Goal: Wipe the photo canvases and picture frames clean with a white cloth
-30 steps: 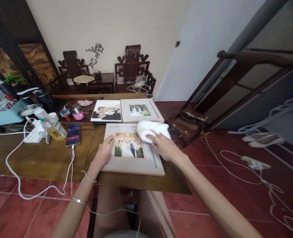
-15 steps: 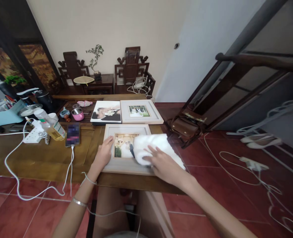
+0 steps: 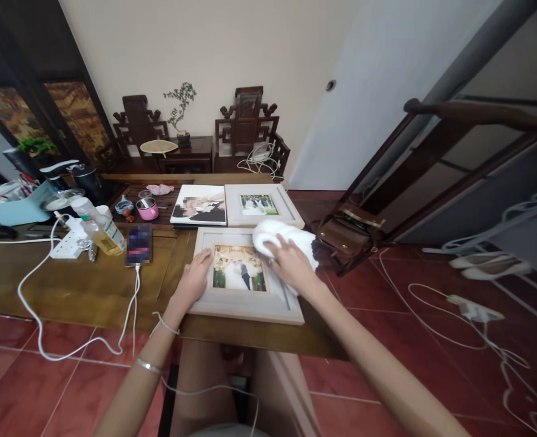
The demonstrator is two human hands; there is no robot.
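A pale wooden picture frame (image 3: 247, 308) with a wedding photo (image 3: 239, 268) inside lies face up near the table's front edge. My left hand (image 3: 194, 279) holds its left side, fingers together over the rim and thumb hidden. In my right hand (image 3: 292, 262) is a bunched white cloth (image 3: 277, 232), pressed on the frame's upper right corner. Part of the cloth hangs past the frame's right side. Behind lie a second framed photo (image 3: 289, 211) and a black-and-white picture panel (image 3: 198, 205), side by side.
Left on the wooden table (image 3: 159, 303) are a charging phone (image 3: 138, 244), an oil-coloured bottle (image 3: 110, 237), a power strip (image 3: 70, 244), a pink cup (image 3: 147, 209) and a blue box (image 3: 17, 206). A white cable hangs over the front edge. A brown bag (image 3: 345, 233) stands to the right.
My right hand has moved the cloth up and away from the photo to the frame's upper right corner, uncovering the photo. My left hand stays on the left side.
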